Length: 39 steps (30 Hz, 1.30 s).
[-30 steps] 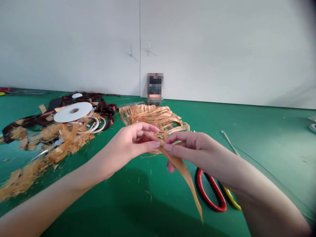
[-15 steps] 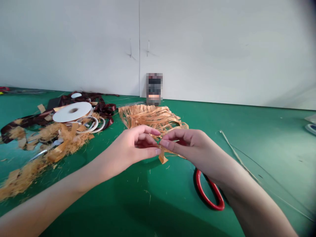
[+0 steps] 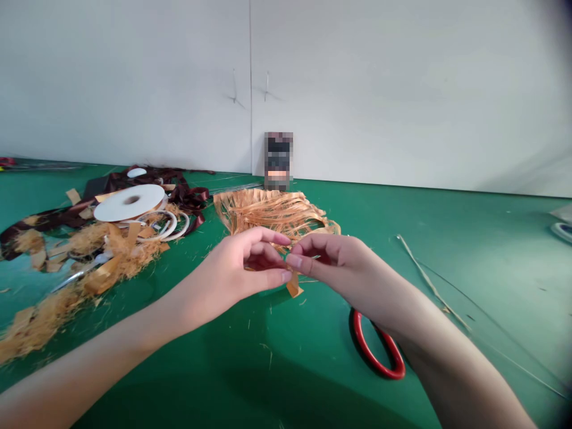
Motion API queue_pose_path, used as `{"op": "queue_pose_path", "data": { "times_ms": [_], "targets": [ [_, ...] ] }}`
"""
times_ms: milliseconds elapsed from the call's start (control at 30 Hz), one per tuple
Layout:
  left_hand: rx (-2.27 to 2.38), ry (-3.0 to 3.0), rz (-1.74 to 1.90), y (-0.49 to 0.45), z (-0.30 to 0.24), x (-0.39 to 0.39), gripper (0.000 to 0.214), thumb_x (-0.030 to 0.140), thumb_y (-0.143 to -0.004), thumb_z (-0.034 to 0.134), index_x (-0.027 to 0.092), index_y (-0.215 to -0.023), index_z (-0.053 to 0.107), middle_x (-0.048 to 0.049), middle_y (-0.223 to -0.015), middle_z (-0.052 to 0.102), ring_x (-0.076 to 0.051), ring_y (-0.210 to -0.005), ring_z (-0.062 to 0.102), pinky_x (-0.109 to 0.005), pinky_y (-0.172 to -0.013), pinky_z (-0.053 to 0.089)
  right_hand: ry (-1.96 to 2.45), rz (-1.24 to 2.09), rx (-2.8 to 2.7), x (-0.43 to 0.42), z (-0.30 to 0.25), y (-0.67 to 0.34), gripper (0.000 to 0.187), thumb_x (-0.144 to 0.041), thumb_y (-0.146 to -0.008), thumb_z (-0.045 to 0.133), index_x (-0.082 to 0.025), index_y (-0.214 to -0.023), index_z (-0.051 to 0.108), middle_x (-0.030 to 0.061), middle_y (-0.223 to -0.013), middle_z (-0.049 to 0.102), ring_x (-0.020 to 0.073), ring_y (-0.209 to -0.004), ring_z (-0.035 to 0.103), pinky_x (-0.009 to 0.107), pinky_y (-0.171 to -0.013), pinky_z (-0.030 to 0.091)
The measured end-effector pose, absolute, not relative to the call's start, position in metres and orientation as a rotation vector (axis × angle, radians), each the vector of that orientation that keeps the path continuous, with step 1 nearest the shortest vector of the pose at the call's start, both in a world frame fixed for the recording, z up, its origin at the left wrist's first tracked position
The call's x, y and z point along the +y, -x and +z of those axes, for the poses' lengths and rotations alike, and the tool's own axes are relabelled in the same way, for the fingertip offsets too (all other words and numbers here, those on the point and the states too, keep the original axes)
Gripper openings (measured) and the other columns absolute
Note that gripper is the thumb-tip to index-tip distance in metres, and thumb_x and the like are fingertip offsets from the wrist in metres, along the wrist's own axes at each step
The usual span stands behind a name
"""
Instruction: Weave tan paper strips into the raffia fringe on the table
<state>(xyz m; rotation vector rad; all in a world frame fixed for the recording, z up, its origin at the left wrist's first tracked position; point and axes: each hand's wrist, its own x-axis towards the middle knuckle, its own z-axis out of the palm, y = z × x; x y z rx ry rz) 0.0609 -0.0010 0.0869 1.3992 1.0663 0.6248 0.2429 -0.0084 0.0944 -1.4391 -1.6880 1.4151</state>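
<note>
A short tan ribbon piece point(image 3: 294, 287) hangs between my two hands, its upper part hidden by the fingers. My right hand point(image 3: 342, 257) pinches it at the top, thumb against the curled forefinger. From the other side, my left hand point(image 3: 250, 262) has its thumb tip at the ribbon's edge, middle fingers bent in behind and forefinger raised over the gap. Just beyond the fingertips lies a fan of frayed tan ribbon strips point(image 3: 272, 208). Below my right wrist are the red handles of scissors point(image 3: 375, 351), the rest of them hidden by my arm.
On the left of the green table point(image 3: 250, 369) are a white ribbon spool point(image 3: 111, 205), dark brown ribbon point(image 3: 194, 199) and a heap of tan scraps point(image 3: 40, 325). A thin stem-like strand point(image 3: 431, 280) lies at right. A pixelated object point(image 3: 279, 161) leans on the white wall point(image 3: 402, 89).
My right thumb has shifted slightly left, closer to my left fingers. Otherwise the hands and ribbon stay nearly as they were, and the whole view has drifted a little.
</note>
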Motion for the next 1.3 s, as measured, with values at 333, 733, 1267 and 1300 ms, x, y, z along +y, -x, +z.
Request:
{"op": "queue_pose_path", "data": {
  "times_ms": [333, 733, 1267, 1300],
  "targets": [
    [1.087, -1.418, 0.652, -0.0602, 0.0846, 0.0018, 0.035, 0.027, -0.076, 0.071, 0.02, -0.107, 0.059, 0.0028, -0.08, 0.068, -0.013, -0.078, 0.066, -0.025, -0.073, 0.052, 1.45, 1.334, -1.649, -0.0073, 0.095, -0.2413, 0.019, -0.033, -0.086, 0.056, -0.018, -0.074, 0.06, 0.0002, -0.072, 0.059, 0.0122, -0.067, 0.05, 0.027, -0.062, 0.039],
    [1.071, -1.394, 0.578, -0.0582, 0.0865, 0.0006, 0.037, 0.029, -0.074, 0.073, 0.021, -0.107, 0.06, 0.0005, -0.084, 0.068, -0.017, -0.084, 0.067, -0.03, -0.078, 0.052, 1.472, 1.278, -1.69, -0.0077, 0.0969, -0.2441, 0.026, -0.031, -0.091, 0.049, -0.02, -0.067, 0.049, -0.002, -0.066, 0.044, 0.0123, -0.062, 0.039, 0.028, -0.056, 0.032],
    [1.047, -1.339, 0.521, -0.0576, 0.091, -0.0007, 0.036, 0.032, -0.077, 0.072, 0.022, -0.108, 0.06, -0.0008, -0.089, 0.072, -0.017, -0.085, 0.068, -0.028, -0.074, 0.052, 1.48, 1.176, -1.661, -0.0094, 0.0939, -0.2439, 0.022, -0.033, -0.093, 0.045, -0.022, -0.076, 0.05, 0.0031, -0.082, 0.06, 0.017, -0.081, 0.057, 0.032, -0.074, 0.045],
    [1.037, -1.33, 0.528, -0.0574, 0.0912, -0.0005, 0.035, 0.031, -0.076, 0.072, 0.022, -0.108, 0.06, -0.0006, -0.089, 0.072, -0.017, -0.086, 0.068, -0.028, -0.076, 0.052, 1.472, 1.185, -1.648, -0.0098, 0.0945, -0.2431, 0.022, -0.037, -0.093, 0.045, -0.021, -0.078, 0.051, 0.0034, -0.084, 0.061, 0.0171, -0.083, 0.057, 0.032, -0.075, 0.045]
  ]
}}
